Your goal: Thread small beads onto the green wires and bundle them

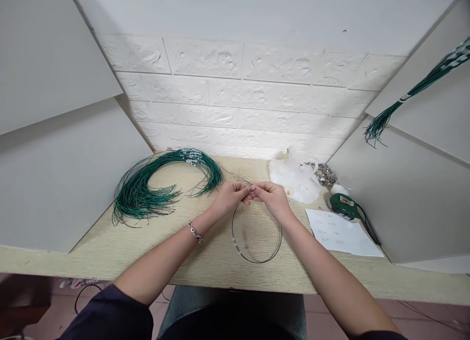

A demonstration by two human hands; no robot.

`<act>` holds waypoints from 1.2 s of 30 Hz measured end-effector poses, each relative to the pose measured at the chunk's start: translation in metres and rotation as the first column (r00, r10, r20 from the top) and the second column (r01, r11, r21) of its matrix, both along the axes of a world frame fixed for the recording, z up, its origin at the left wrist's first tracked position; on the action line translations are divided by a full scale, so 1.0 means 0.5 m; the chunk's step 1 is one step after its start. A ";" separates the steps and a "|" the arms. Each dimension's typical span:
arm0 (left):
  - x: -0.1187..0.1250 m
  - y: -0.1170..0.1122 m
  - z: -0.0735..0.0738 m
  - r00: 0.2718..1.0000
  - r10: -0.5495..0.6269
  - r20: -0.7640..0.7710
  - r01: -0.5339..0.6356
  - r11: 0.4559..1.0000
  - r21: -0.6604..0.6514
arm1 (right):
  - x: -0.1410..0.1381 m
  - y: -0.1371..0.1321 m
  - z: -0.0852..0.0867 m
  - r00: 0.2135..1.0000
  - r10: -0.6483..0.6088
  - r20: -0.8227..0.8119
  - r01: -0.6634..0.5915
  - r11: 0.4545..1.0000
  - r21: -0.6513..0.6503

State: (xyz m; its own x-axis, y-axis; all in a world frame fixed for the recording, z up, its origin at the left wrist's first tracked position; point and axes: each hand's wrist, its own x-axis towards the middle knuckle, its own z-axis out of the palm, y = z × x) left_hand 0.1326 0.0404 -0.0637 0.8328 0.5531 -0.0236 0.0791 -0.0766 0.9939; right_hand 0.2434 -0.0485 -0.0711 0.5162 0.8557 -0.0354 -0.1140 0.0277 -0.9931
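Note:
My left hand [234, 193] and my right hand [270, 195] meet above the middle of the table, thumbs and fingertips pinched together. Between them they grip the upper part of a thin dark-green cord loop [240, 253], which hangs down in a ring below my fingers. A few small pale beads show on the loop's lower left. My fingers cover the cord's ends, so I cannot see how they meet. Left of my left hand, a large curved bundle of green cords [134, 198] lies on the table, with clusters of pale beads [193, 156] at its top.
A crumpled white plastic sheet [293, 179] lies behind my right hand, beside a pile of small metallic pieces [325, 174]. A green tape measure [343, 206] touches a handwritten paper [341, 237]. Another cord bundle [422, 85] hangs at upper right. Panels flank the table [205, 274].

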 end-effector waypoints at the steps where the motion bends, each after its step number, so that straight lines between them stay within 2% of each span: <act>1: 0.000 -0.001 0.001 1.000 0.003 0.001 -0.003 1.000 0.003 | -0.001 0.000 0.001 1.000 -0.004 0.013 0.004 1.000 0.003; 8: 0.001 -0.010 0.007 0.998 0.047 0.047 -0.045 0.999 -0.029 | -0.006 -0.003 -0.007 0.985 -0.052 0.166 0.035 0.994 0.105; 15: -0.001 -0.014 0.013 0.996 0.060 0.072 -0.054 0.995 -0.081 | -0.010 -0.003 -0.006 0.993 -0.027 0.117 0.007 0.986 0.164; 22: 0.001 -0.011 0.010 0.996 0.061 0.067 -0.056 0.995 -0.079 | -0.014 0.000 -0.009 0.998 -0.016 0.064 0.009 0.993 0.115; 25: 0.001 -0.011 0.012 0.996 0.068 0.059 -0.062 0.995 -0.084 | -0.013 0.002 -0.010 1.000 -0.001 0.013 -0.001 0.993 0.114; 29: 0.000 -0.014 0.019 0.995 0.075 0.058 -0.071 0.995 -0.071 | -0.012 0.004 -0.013 0.988 0.075 -0.138 -0.054 0.987 0.151; 33: -0.002 -0.017 0.024 0.997 0.076 0.029 -0.075 0.997 -0.037 | -0.015 0.004 -0.016 0.935 0.175 -0.307 -0.112 0.971 0.213; 36: -0.003 -0.018 0.025 0.997 0.069 0.018 -0.069 0.998 0.001 | -0.015 0.003 -0.014 0.899 0.186 -0.396 -0.109 0.972 0.210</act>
State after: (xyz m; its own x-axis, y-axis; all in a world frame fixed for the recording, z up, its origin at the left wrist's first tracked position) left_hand 0.1311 0.0316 -0.0511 0.7930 0.6092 -0.0081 0.0666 -0.0734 0.9951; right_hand 0.2358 -0.0470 -0.0781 0.3563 0.9327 -0.0566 -0.5264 0.1503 -0.8369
